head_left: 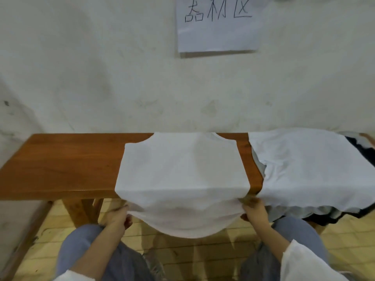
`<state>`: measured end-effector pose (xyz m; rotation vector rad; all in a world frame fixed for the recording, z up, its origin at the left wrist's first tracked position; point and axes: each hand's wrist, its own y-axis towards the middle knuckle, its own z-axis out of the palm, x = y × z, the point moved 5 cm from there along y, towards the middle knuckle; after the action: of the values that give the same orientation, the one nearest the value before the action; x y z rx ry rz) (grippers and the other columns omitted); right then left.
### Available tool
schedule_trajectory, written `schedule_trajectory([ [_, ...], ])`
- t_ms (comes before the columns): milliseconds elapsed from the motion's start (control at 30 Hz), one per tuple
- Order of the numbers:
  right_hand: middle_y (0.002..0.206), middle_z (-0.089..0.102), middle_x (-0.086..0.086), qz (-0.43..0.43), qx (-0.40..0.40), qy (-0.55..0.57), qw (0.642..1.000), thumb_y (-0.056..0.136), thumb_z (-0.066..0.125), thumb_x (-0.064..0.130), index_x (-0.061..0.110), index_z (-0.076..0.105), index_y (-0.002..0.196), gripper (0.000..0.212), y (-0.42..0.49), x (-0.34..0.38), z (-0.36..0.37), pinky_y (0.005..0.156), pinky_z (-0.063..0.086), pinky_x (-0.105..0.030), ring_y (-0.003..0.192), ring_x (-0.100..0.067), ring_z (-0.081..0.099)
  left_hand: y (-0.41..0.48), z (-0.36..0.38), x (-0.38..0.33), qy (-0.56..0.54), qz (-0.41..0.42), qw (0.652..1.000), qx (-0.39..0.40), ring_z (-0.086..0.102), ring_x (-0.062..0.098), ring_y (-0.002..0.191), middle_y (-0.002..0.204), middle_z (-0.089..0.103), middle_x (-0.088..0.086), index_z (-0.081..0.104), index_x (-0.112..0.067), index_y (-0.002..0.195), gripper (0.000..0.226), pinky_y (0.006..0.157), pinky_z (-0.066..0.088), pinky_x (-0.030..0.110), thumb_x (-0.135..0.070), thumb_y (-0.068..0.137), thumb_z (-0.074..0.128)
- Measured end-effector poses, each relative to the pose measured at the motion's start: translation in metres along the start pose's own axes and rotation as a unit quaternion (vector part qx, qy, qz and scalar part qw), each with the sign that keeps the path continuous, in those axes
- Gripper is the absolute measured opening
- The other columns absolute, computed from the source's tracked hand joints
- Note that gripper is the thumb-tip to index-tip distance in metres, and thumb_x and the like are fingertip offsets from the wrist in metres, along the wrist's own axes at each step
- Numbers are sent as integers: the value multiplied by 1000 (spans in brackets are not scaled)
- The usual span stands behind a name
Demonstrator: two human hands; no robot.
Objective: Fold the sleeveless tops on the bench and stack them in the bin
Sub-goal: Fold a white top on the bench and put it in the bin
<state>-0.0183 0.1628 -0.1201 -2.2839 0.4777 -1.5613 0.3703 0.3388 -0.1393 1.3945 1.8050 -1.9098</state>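
Curled fingers of the left hand [118, 217] and right hand [252, 207] pinch the hem corners of the white sleeveless top [182, 169] spread on the wooden bench [60, 165]; hold the hem taut and level, then carry it squarely toward the neckline

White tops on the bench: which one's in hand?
The flat middle top; left hand and right hand grip its hem. The other white top lies farther right, ungripped.

Two hands [116, 217] [253, 207], one bench [60, 165], one spread top [182, 169].
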Motion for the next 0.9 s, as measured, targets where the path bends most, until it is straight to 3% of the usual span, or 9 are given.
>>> schedule_trajectory([
  [133,90,57,-11,-37,-9,82,996,94,55,7,3,54,97,5,-18,41,-11,43,47,-13,72,-18,56,-27,-4,-25,-163,-39,980,111,44,11,32,41,48,5,47,-10,71,25,33,35,11,-5,95,53],
  [300,104,62,-19,-40,2,211,977,92,56,-1,-3,62,102,12,-28,75,-29,60,57,-24,77,-25,64,-39,-22,-39,-244,-89,951,165,42,6,29,42,47,-1,50,-13,75,25,33,38,12,-26,95,55],
  [367,103,63,-25,-64,30,198,978,86,52,-13,0,65,105,27,-31,86,-36,76,57,-35,85,-29,64,-50,-27,-53,-291,-72,936,182,51,7,35,47,53,0,53,-11,78,24,39,48,15,-30,94,56],
  [433,100,66,-22,-108,40,140,983,75,47,-25,9,67,100,47,-35,96,-39,78,57,-40,89,-30,64,-63,-31,-74,-287,-12,934,213,64,8,50,58,64,3,58,-10,83,17,54,55,19,-22,95,53],
  [533,96,67,-6,-199,-6,12,980,79,55,-19,15,65,98,40,-41,110,-41,70,57,-25,90,-24,64,-73,-33,-98,-201,100,941,253,71,17,84,92,73,7,60,-10,105,22,75,58,26,4,91,50],
  [633,88,65,-4,-246,-95,-25,964,87,65,9,14,66,92,7,-47,121,-47,76,52,-32,85,-23,61,-74,-39,-108,-98,179,966,159,67,25,90,97,70,15,62,-2,107,18,75,58,31,0,89,59],
  [767,67,60,-12,-262,-179,24,948,93,59,30,3,63,73,34,-42,125,-54,56,38,-27,65,-28,53,-86,-46,-122,10,331,943,-13,60,27,82,86,65,11,64,-8,92,15,67,50,29,-22,91,60],
  [833,76,61,-12,-270,-209,6,940,92,59,34,5,62,77,32,-38,125,-56,61,41,-28,72,-30,55,-88,-48,-130,51,399,911,-93,55,28,93,102,60,11,64,-6,102,24,79,45,32,-27,93,58],
  [900,96,59,-9,-279,-237,-22,930,91,60,35,6,65,92,29,-34,124,-56,75,45,-32,89,-26,55,-86,-47,-135,50,419,899,-114,51,27,101,114,55,10,61,-3,112,31,87,41,35,-28,95,54],
])
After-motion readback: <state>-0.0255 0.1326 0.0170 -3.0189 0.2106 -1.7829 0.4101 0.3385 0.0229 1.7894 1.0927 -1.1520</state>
